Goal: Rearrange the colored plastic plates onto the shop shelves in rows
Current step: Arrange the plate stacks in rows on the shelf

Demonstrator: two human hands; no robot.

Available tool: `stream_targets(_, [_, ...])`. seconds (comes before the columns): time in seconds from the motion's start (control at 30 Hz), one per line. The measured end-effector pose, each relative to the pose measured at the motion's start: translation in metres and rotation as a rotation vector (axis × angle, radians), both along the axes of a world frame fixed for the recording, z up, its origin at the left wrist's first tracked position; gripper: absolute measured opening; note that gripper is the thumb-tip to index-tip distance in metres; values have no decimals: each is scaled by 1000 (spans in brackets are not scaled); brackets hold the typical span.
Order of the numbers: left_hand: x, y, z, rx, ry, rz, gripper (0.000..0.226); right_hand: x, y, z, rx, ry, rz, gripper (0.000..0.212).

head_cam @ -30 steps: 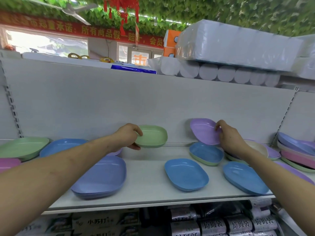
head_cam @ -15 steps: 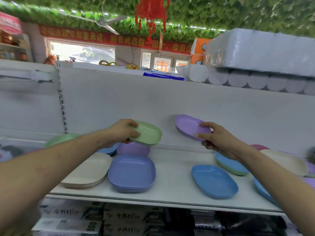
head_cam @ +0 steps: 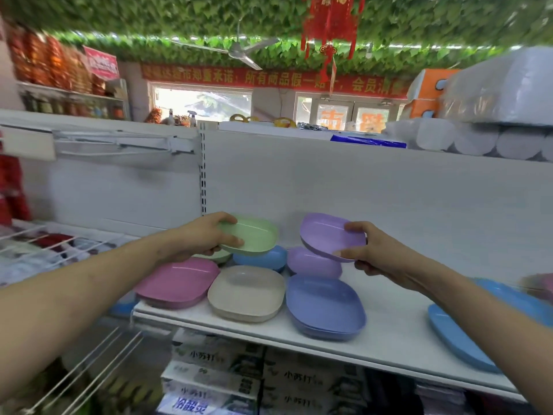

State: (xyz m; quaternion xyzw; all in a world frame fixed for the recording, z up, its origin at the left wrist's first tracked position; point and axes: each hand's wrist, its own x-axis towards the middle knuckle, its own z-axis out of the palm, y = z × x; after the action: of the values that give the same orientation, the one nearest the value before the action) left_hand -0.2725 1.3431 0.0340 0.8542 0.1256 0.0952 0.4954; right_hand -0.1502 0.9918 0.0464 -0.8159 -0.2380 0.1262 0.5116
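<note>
Nearest, on the white shelf (head_cam: 374, 330), sit pink (head_cam: 179, 283), beige (head_cam: 245, 292) and periwinkle plates (head_cam: 324, 307). Above them, the left hand (head_cam: 203, 238) grips a green plate (head_cam: 254, 235), the right hand (head_cam: 374, 253) a tilted purple plate (head_cam: 326, 235).

Both bare forearms reach forward, with the hands level and apart. The left hand (head_cam: 206, 238) grips a green plate (head_cam: 254, 235), its fingers curled round the rim nearest them. The right hand (head_cam: 374, 253) pinches a tilted purple plate (head_cam: 326, 232) that juts out beyond its fingertips, the thumb on the near rim.
</note>
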Motion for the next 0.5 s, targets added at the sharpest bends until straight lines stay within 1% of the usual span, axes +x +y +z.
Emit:
stream_targets(0.13, [-17,26,-2,18,-8,2,64,-16,29,1,-31,-21,14,73])
stream_targets(0.27, [-32,52,-2,-9,-8,-5,68,-27,53,1,-40,-47,15,75])
stream_targets(0.5, [-36,100,-3,7,-38,45,63,-42,79,2,-28,-50,-3,72])
